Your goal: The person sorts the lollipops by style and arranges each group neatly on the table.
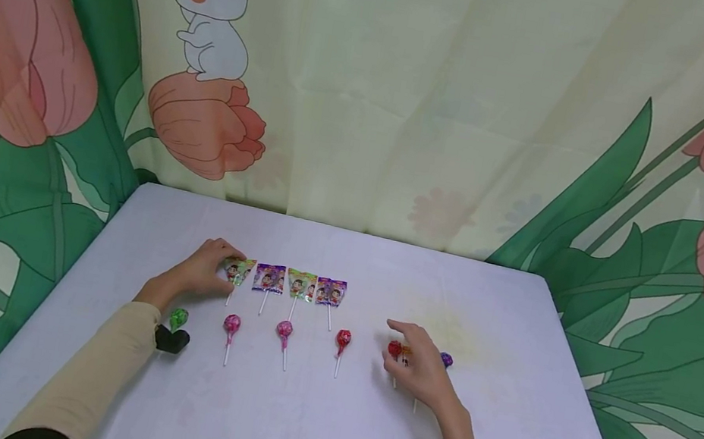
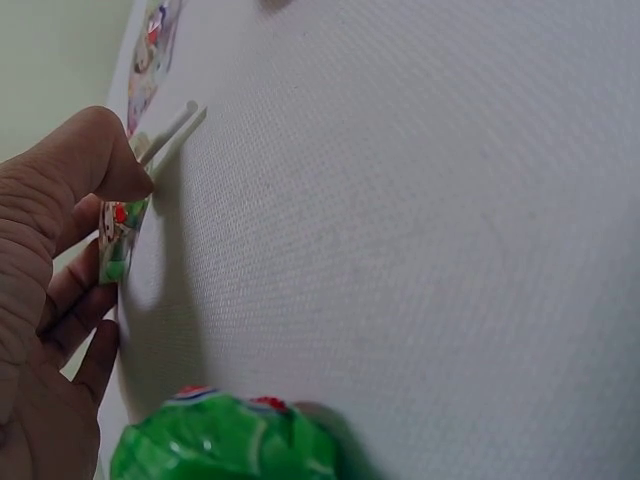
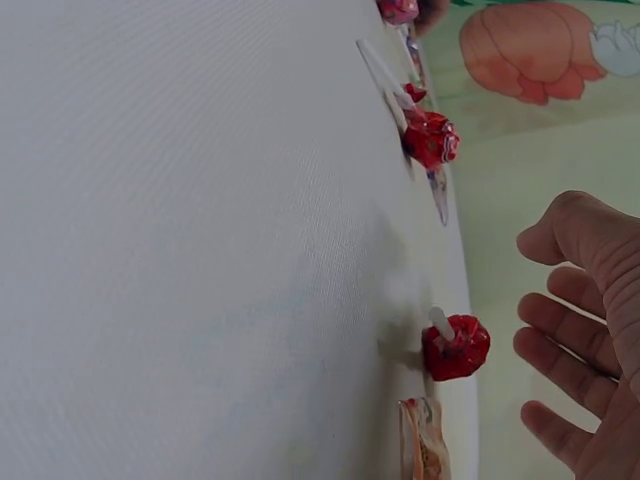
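While the left hand pinches a green-wrapped packet lollipop at 10 o'clock on the white tabletop, three more packet lollipops line up toward 3 o'clock. A pink lollipop lies at its 6 o'clock, a green ball lollipop between 7 and 8. Between 3 and 4, the right hand hovers just beside a red lollipop, fingers apart, empty. A rabbit-printed curtain rises at 12.

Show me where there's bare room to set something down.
A broad bare patch lies on the near side of the round lollipops, between the sleeves. Another lies between the round purple lollipop and the right edge of the table. It is crowded where the left hand grips one of the bagged lollipops and around the right hand.
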`<move>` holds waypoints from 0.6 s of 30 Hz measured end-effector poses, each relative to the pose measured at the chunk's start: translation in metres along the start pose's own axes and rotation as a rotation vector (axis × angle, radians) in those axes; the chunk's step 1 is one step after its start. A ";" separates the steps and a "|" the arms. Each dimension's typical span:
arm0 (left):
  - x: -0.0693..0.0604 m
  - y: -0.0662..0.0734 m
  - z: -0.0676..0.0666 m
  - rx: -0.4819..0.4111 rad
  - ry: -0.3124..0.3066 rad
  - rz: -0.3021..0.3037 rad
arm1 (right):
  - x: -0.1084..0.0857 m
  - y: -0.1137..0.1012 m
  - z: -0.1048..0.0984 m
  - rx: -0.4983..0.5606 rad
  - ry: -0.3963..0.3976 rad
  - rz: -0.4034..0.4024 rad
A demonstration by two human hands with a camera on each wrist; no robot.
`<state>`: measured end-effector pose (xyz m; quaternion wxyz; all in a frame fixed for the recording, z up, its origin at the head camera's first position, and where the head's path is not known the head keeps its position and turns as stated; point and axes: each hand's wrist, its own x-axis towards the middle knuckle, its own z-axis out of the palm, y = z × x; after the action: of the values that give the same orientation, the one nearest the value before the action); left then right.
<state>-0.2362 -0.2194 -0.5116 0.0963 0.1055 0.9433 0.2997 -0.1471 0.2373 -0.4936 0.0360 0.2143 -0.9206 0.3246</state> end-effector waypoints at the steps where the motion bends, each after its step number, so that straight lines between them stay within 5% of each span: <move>1: 0.000 0.000 0.000 -0.002 0.000 0.000 | -0.001 0.001 -0.001 0.003 0.001 0.009; 18: -0.001 0.001 -0.002 -0.007 -0.007 0.005 | -0.017 0.016 -0.011 -0.041 -0.022 0.042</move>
<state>-0.2357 -0.2202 -0.5094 0.0991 0.1085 0.9417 0.3028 -0.1393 0.2618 -0.4976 0.0235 0.1975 -0.9318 0.3037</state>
